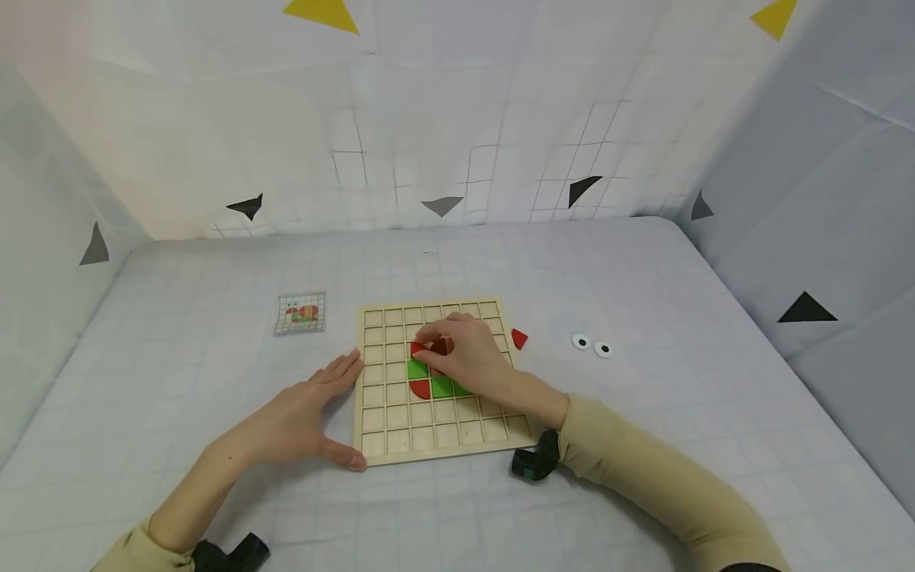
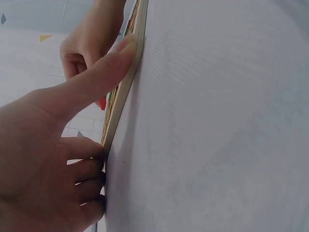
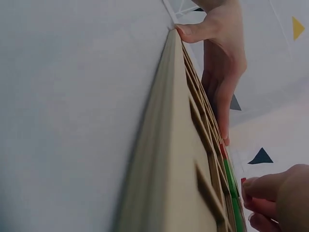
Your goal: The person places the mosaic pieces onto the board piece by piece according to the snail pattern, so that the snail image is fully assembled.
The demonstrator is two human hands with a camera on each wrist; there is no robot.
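A wooden grid board [image 1: 375,419] lies flat on the table. My left hand [image 1: 300,413] rests against its left side, thumb on the near left corner and fingers extended along the edge. Over the middle of the board, my right hand [image 1: 472,357] pinches a small red piece [image 3: 243,182] between thumb and fingertips, right at the grid cells. Green pieces [image 1: 417,369] and a rounded red piece [image 1: 420,388] sit in cells below that hand. Part of the board's filled area is hidden under the right hand.
Just off the board's right edge lies another red piece [image 1: 519,339]. Farther right are two round eye pieces [image 1: 604,349]. Behind the left hand, a small card [image 1: 300,314] shows a coloured figure on a grid. White sheeting [image 1: 443,119] walls the table's back and sides.
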